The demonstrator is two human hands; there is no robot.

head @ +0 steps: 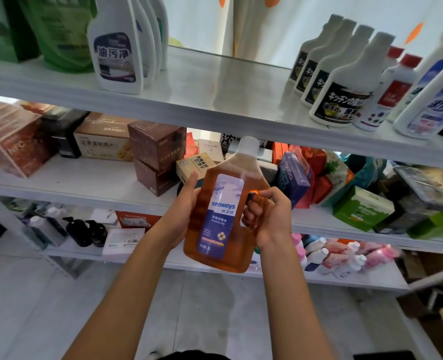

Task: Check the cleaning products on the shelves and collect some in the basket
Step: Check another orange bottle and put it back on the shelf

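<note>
The amber disinfectant bottle (pixel 224 209) stands upright, cap up, in front of the middle shelf (pixel 85 188) — right hand (pixel 269 216) curled through its handle, left hand (pixel 182 211) cupping its other side. No basket shows, so which way it must travel cannot be told.

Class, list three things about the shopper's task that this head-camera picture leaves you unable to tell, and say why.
1. The basket: nowhere in the head view, so its contents are unknown.
2. The amber bottle's back and handle: covered by the left hand and right hand.
3. Small print on its label: too small to read.
4. Right-hand bottles on the top shelf: cut off by the frame edge.
</note>
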